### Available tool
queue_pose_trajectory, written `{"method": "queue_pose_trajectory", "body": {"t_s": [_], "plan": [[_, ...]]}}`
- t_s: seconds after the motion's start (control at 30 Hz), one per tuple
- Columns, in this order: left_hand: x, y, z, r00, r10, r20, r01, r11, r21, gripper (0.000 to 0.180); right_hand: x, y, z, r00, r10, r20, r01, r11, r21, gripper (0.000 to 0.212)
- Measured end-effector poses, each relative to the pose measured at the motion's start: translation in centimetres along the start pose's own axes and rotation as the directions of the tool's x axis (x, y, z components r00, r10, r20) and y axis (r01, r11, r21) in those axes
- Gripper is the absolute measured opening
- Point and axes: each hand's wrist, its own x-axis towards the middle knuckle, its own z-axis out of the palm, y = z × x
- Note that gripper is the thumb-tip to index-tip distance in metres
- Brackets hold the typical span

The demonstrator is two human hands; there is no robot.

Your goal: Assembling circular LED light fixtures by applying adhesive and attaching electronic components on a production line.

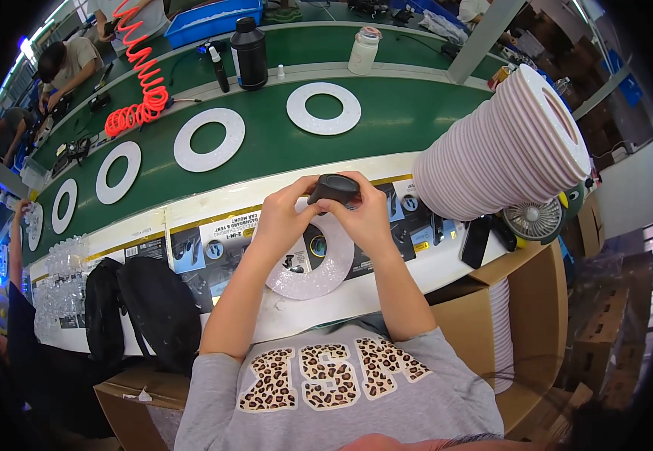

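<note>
Both my hands are raised over the white worktop at its middle, closed round one black rounded plastic part (337, 188). My left hand (287, 214) grips its left side, and my right hand (370, 216) grips the right side. The two thumbs meet at its near edge, and the fingers partly cover it, so its exact kind does not show. Below the hands a white speckled ring (308, 286) lies flat on printed cardboard sheets. More white rings (208, 140) lie spaced along the green conveyor belt (266, 161) beyond.
A tall leaning stack of white rings (484, 154) stands at the right, with a small fan (533, 219) and a phone (476, 242) beside it. A black bag (157, 308) and clear plastic pieces (60, 293) sit at left. Black bottle (249, 56) and white jar (365, 51) stand behind the belt.
</note>
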Motion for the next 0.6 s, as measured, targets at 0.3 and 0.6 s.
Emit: {"method": "queue_pose_trajectory", "body": {"t_s": [0.3,0.6], "plan": [[-0.4,-1.1,1.6,0.998,0.007,-0.065,-0.007,1.0,-0.007,0.035,-0.6,1.3,0.1,0.998,0.023,-0.05,-0.02,0.998,0.059,0.031],[-0.5,-1.6,2.0,0.995,0.027,-0.098,-0.028,1.0,-0.006,0.034,-0.6,1.7,0.2,0.998,0.017,-0.062,-0.015,1.0,0.02,0.03]]}}
